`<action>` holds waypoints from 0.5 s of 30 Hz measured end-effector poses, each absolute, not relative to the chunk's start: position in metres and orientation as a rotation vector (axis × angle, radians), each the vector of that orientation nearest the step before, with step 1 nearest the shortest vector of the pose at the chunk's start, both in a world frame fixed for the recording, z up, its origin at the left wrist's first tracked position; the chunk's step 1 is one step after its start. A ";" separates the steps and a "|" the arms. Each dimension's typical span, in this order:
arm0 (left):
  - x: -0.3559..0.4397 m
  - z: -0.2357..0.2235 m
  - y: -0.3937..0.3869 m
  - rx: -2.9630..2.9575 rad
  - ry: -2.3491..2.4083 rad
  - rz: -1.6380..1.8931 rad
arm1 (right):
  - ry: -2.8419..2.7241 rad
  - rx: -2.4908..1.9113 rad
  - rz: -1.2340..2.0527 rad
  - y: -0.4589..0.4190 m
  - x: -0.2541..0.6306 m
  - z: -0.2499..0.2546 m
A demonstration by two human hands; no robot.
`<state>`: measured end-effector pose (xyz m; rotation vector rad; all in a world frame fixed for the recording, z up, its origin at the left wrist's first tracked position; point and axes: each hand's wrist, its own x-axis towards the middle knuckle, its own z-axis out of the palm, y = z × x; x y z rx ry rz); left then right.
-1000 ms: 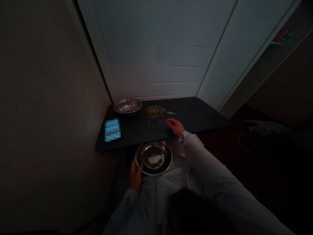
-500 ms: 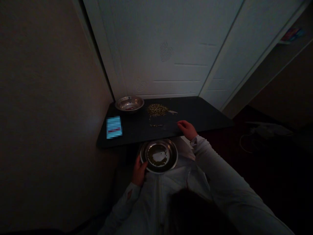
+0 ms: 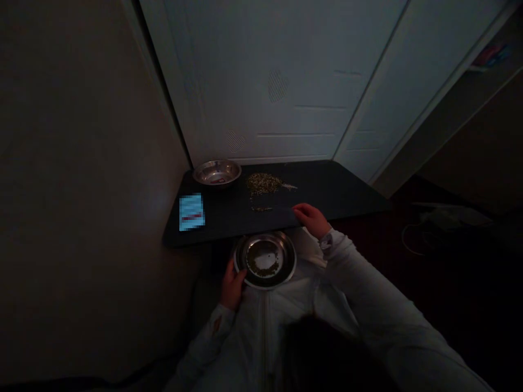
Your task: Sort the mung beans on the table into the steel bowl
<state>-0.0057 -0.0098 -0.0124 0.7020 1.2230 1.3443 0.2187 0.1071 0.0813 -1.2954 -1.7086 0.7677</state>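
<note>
The room is dim. My left hand (image 3: 231, 284) grips the left rim of a steel bowl (image 3: 288, 272) held below the near edge of a black table (image 3: 339, 193); green grains lie in the bowl. My right hand (image 3: 312, 219) rests on the table near its front edge, fingers curled toward a small row of grains (image 3: 261, 208). Whether it holds anything I cannot tell. A larger heap of grains (image 3: 262, 183) lies farther back.
A second steel bowl (image 3: 216, 172) stands at the table's back left. A lit phone (image 3: 192, 212) lies at the left. White door panels (image 3: 286, 81) rise behind the table, a wall stands close on the left, and the dark floor with a cable lies to the right.
My right hand has slid right along the table's front and then drifted slightly left. The bowl in my left hand has shifted a little right and up.
</note>
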 end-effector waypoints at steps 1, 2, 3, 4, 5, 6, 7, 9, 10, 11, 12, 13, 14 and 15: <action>-0.006 -0.012 -0.010 0.697 1.232 1.334 | -1.695 -1.296 0.758 0.110 0.219 0.080; -0.006 -0.012 -0.010 0.696 1.243 1.327 | -1.686 -1.298 0.744 0.112 0.218 0.079; -0.006 -0.011 -0.010 0.696 1.253 1.327 | -1.685 -1.301 0.729 0.115 0.217 0.078; -0.006 -0.011 -0.009 0.695 1.260 1.331 | -1.689 -1.306 0.716 0.117 0.215 0.077; -0.006 -0.011 -0.009 0.692 1.262 1.338 | -1.699 -1.312 0.705 0.120 0.212 0.076; -0.006 -0.011 -0.009 0.689 1.261 1.344 | -1.715 -1.319 0.695 0.122 0.208 0.076; -0.006 -0.011 -0.009 0.685 1.256 1.346 | -1.733 -1.323 0.687 0.123 0.204 0.076; -0.006 -0.011 -0.009 0.684 1.246 1.347 | -1.767 -1.326 0.668 0.126 0.195 0.076; -0.006 -0.011 -0.010 0.688 1.242 1.350 | -1.781 -1.328 0.656 0.127 0.191 0.077; -0.006 -0.012 -0.010 0.689 1.240 1.354 | -1.796 -1.328 0.651 0.127 0.187 0.077; -0.006 -0.012 -0.010 0.687 1.240 1.356 | -1.812 -1.328 0.653 0.127 0.184 0.077; -0.006 -0.012 -0.011 0.683 1.240 1.356 | -1.831 -1.325 0.663 0.126 0.182 0.078; -0.006 -0.013 -0.011 0.681 1.240 1.356 | -1.856 -1.318 0.678 0.125 0.180 0.078; -0.006 -0.014 -0.011 0.681 1.239 1.357 | -1.884 -1.305 0.703 0.124 0.180 0.078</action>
